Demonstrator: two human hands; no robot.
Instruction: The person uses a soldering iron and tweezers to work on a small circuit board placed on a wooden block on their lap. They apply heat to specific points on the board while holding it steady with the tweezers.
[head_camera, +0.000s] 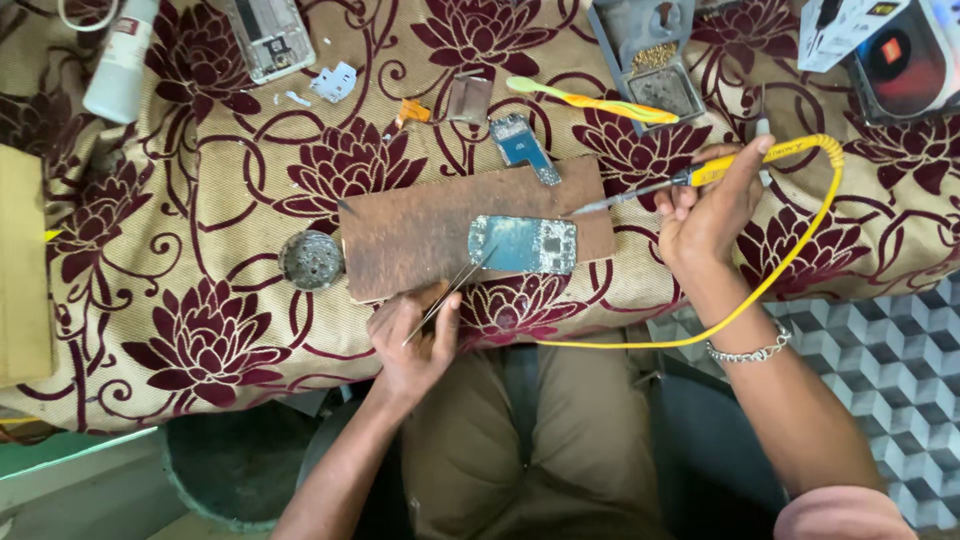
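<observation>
From the head camera, the left hand (412, 345) pinches thin tweezers (447, 290), whose tips touch the green circuit board (522, 244). The board lies on a brown wooden board (420, 225) on the flowered cloth (200, 250). The right hand (705, 210) grips a yellow soldering iron (700, 175) tightly, its tip just above the wooden board.

Your left hand (412, 340) sits low and close to your body, palm down, fingers curled with thumb and forefinger pinched together. Its forearm runs down and to the left, bare. Your right hand (706, 205) is raised further out on the right, fingers wrapped in a pen-like grip, knuckles up. Your right wrist (745, 345) bends slightly, and that forearm angles down to the right.
</observation>
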